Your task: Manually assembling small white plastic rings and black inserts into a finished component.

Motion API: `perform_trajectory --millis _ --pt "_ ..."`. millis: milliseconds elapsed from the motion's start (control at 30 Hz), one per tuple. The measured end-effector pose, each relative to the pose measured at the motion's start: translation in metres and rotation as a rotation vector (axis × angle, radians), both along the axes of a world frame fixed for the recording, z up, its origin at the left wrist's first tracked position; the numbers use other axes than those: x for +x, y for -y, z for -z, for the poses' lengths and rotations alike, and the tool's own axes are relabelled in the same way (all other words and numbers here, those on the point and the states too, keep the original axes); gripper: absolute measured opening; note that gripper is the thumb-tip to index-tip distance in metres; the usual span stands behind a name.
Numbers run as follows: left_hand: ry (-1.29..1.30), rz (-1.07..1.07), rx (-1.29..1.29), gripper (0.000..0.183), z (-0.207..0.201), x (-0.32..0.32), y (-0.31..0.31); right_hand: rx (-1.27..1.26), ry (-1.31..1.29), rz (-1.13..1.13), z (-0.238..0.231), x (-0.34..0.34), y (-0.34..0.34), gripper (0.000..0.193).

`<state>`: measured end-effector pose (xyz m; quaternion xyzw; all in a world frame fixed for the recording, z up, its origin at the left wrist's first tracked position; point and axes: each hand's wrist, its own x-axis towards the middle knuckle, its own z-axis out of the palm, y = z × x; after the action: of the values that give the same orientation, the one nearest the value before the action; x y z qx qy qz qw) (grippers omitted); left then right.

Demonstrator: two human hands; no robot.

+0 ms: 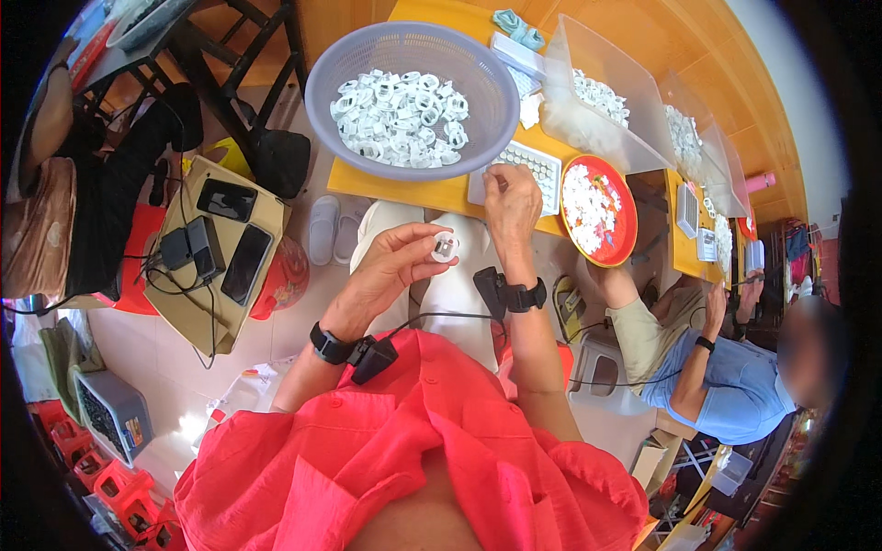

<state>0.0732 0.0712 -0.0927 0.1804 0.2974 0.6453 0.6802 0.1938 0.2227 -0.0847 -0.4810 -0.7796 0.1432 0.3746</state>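
Observation:
My left hand (404, 262) pinches a small round white plastic part (445, 246) with a darker centre between thumb and fingertips, above my lap. My right hand (514, 204) reaches over the near edge of a white tray (477, 189) filled with rows of small round pieces. Its fingers are pressed together, and what they hold, if anything, is too small to make out. Beyond my left hand stands a grey-purple plastic basket (321, 119), with a heap of similar white round parts (400, 119) inside. A red round tray (628, 241) with small white pieces lies right of my right hand.
The yellow table (367, 183) carries clear plastic bins (588, 138) of white parts. A cardboard box (184, 303) with phones and cables stands at left. A person in blue (726, 386) sits at right; another sits far left. Slippers (323, 230) lie under the table.

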Motion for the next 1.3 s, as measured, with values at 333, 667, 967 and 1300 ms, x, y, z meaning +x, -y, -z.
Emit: perform_trajectory --millis 333,667,967,1300 --pt "-0.022 0.022 -0.023 0.029 -0.006 0.002 -0.003 -0.08 -0.175 -0.051 0.0 0.005 0.0 0.011" --pt "-0.049 0.037 -0.059 0.025 -0.007 0.008 -0.007 -0.215 -0.473 -0.282 -0.03 0.031 0.08 0.015" --pt "-0.065 0.034 -0.046 0.023 -0.012 0.017 -0.008 0.114 -0.265 -0.338 -0.03 0.032 0.091 0.019" --pt "-0.196 -0.006 -0.071 0.021 -0.013 0.017 -0.006 0.129 -0.144 -0.421 -0.031 0.033 0.089 0.02"
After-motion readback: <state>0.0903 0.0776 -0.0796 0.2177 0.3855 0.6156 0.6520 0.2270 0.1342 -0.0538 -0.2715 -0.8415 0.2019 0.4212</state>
